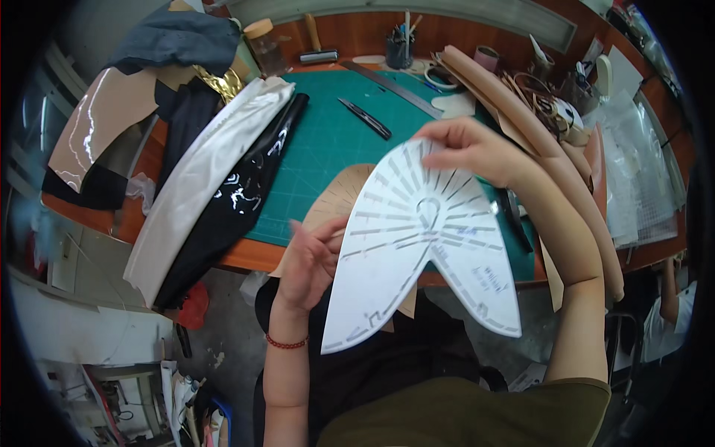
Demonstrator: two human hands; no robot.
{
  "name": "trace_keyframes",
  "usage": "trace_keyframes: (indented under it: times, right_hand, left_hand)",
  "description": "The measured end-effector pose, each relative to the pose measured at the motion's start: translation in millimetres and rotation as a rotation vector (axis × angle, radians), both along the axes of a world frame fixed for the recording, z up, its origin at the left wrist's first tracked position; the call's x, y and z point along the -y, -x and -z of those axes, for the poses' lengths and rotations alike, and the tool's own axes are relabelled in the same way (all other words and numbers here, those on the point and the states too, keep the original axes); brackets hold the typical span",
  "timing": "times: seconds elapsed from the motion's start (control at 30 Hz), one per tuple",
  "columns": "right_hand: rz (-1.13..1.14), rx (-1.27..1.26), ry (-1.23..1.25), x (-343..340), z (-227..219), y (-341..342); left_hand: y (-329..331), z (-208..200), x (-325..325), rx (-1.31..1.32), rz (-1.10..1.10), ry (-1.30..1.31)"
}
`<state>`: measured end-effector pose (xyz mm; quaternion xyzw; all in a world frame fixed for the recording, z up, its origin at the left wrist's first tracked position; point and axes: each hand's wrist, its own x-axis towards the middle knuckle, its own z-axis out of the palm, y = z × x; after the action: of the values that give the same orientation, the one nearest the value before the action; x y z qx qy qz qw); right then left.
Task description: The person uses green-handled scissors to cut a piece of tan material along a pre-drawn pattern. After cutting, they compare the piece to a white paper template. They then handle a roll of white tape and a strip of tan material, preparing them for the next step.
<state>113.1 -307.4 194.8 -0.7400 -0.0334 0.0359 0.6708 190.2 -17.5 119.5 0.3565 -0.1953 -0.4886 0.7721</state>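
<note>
My right hand (469,151) pinches the rounded top of a white shoe-pattern template (387,261). The template splits into two lobes below and carries radiating slots, dashed edge lines and handwriting. My left hand (307,261), palm turned up, has its thumb apart from its bent fingers. Those fingers are close to the template's left edge; whether they touch it I cannot tell. Behind both lies a brown card template (344,190) with similar slot marks, partly hidden by the white one, across the front edge of the green cutting mat (313,149).
A black utility knife (365,119) and a steel ruler (395,88) rest on the mat. White (216,164) and glossy black material rolls (257,171) lie left; a long tan roll (536,141) lies right. Black-handled scissors (514,220) sit beneath my right forearm. A hammer (316,48) stands behind.
</note>
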Motion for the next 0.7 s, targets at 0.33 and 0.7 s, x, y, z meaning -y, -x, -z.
trace_keyframes:
  times: [0.33, 0.7]
  right_hand:
    - [0.042, -0.111, 0.007, -12, 77, 25]
    - [-0.002, -0.06, -0.009, -11, 78, 30]
  left_hand:
    - [17, 17, 14, 0.365, -0.236, -0.275]
    - [20, 20, 10, 0.364, -0.288, -0.287]
